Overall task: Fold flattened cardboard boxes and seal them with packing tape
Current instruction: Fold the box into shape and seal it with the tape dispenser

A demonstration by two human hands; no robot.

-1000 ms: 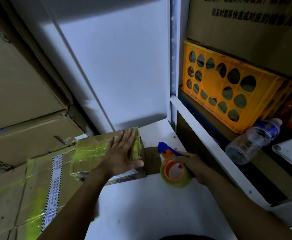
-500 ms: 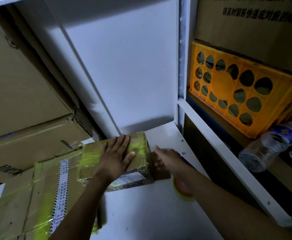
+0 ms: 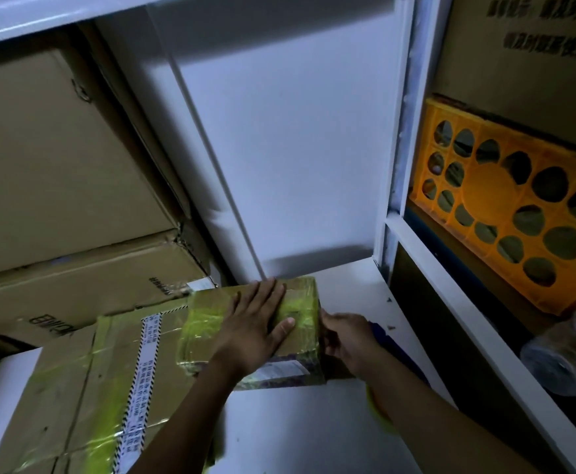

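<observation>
a large cardboard box (image 3: pixel 84 388) lies at the left of the white desk (image 3: pixel 296 436). just beside it sits the small box (image 3: pixel 302 299) wrapped in yellow tape, with the left hand (image 3: pixel 255 326) flat on its top, fingers straight. the right hand (image 3: pixel 348 340) meets the small box's right end; whether it grips anything cannot be told. an orange crate (image 3: pixel 502 200) and a plastic bottle (image 3: pixel 567 357) sit on the shelf at right.

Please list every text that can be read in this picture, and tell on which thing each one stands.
Large cardboard box, top right: Chinese print, roughly "请及时联系快", cut by the frame edge.
Lower stacked carton, left: upside-down letters, perhaps "BINC", unsure.
Printed strip on the flat carton: too small.
Label on the small taped box: blurred.
</observation>
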